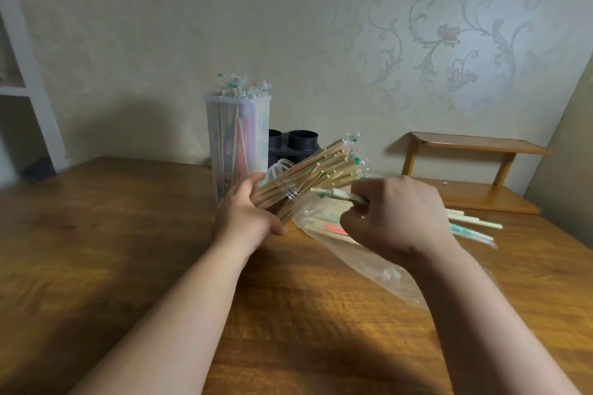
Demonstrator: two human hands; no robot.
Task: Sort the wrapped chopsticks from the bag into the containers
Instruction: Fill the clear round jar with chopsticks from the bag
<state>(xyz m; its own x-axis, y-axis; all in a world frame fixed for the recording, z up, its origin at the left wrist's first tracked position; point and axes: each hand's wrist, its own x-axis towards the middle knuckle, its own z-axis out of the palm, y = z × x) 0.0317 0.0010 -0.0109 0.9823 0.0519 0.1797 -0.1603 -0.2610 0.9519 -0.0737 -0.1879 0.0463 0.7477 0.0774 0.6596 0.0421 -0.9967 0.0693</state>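
1. The left hand [247, 213] grips a clear jar [286, 191], fingers curled round its lower part, and holds it tilted above the table [128, 234] with the mouth pointing up and to the right.
2. A bundle of chopsticks [321, 170] fans out of the jar's mouth, the wrapper ends uppermost.
3. The right hand [394, 216] pinches one wrapped pair [340, 194] between thumb and fingers; its free end points left, just beside the jar's rim.
4. Under that hand a plastic bag [353, 256] lies on the table, with more wrapped chopsticks showing through its upper end.
5. Behind the jar a tall container [237, 144] stands upright, packed full of wrapped chopsticks.
6. Just to its right sits a black holder [301, 143] with round cups.
7. A few loose chopsticks [475, 228] lie on the table beyond the right wrist, near a small wooden shelf [465, 170].
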